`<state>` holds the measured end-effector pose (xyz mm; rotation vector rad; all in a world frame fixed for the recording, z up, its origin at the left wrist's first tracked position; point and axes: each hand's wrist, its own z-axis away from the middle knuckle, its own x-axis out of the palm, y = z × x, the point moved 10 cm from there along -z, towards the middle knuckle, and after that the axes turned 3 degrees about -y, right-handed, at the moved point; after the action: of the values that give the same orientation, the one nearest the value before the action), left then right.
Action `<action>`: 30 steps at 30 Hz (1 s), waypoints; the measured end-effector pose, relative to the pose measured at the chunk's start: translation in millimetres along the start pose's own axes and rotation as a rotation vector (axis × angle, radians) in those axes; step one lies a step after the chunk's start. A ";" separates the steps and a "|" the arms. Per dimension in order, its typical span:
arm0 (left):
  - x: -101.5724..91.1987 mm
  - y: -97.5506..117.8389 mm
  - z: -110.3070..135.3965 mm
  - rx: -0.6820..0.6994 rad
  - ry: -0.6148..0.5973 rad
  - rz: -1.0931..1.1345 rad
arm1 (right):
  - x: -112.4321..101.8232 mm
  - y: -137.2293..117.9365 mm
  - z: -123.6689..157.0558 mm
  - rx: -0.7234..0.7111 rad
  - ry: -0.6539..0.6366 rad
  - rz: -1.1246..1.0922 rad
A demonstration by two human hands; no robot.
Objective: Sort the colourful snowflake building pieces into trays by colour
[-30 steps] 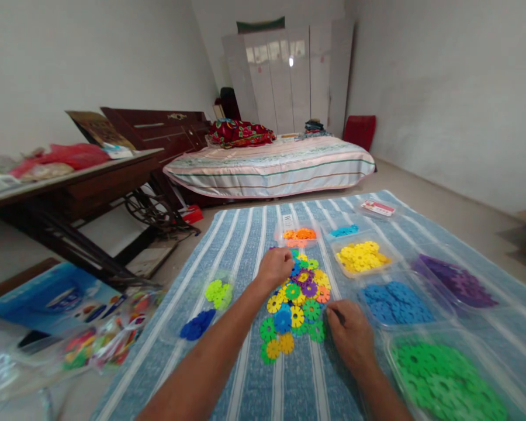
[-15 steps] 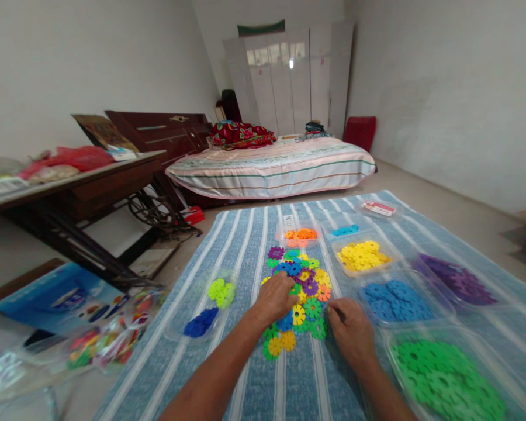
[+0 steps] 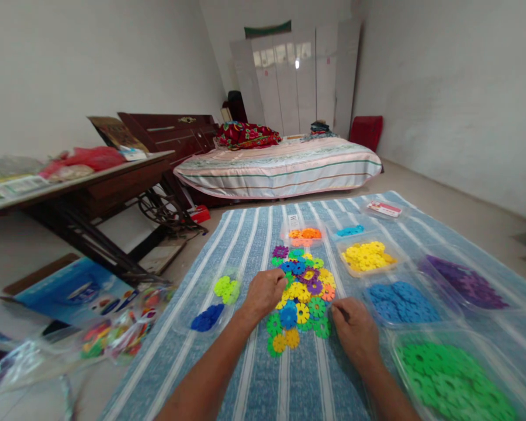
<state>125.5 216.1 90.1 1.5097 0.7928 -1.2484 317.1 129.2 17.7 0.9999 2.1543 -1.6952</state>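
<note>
A loose pile of flower-shaped plastic discs (image 3: 304,289) in many colours lies on the striped cloth (image 3: 245,386). My left hand (image 3: 266,292) is over the pile's left edge, its fingers curled closed; whatever may be inside them is hidden. Beside the pile's right edge, my right hand (image 3: 355,327) rests with fingers curled in, and its inside is hidden too. Left of the pile, a clear tray holds lime green discs (image 3: 227,289) and dark blue discs (image 3: 207,317). Nearest my right hand are a box of blue discs (image 3: 401,301) and one of green discs (image 3: 456,374).
Farther back stand boxes with orange discs (image 3: 305,234), light blue discs (image 3: 349,230), yellow discs (image 3: 368,255) and purple discs (image 3: 464,280). A clear lid with a card (image 3: 384,209) lies at the far right. A bed (image 3: 280,169) and sewing-machine table (image 3: 114,175) stand beyond.
My left hand has drawn back leftward from the middle of the pile to its edge, uncovering more discs. My right hand stays beside the pile. The view has shifted slightly.
</note>
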 end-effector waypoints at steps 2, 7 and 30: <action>-7.3 -8.1 2.0 -0.019 0.015 0.024 | 0.4 0.3 0.2 -0.001 -0.006 -0.005; -14.9 -28.7 5.8 -0.082 0.019 0.062 | 0.8 0.7 1.0 0.008 -0.016 -0.008; 11.3 -30.6 17.3 -0.103 -0.042 0.119 | 2.5 4.5 1.0 0.027 -0.039 -0.006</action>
<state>94.9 207.9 71.0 1.4221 0.7189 -1.1302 317.9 129.7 12.6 0.9607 2.1178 -1.7360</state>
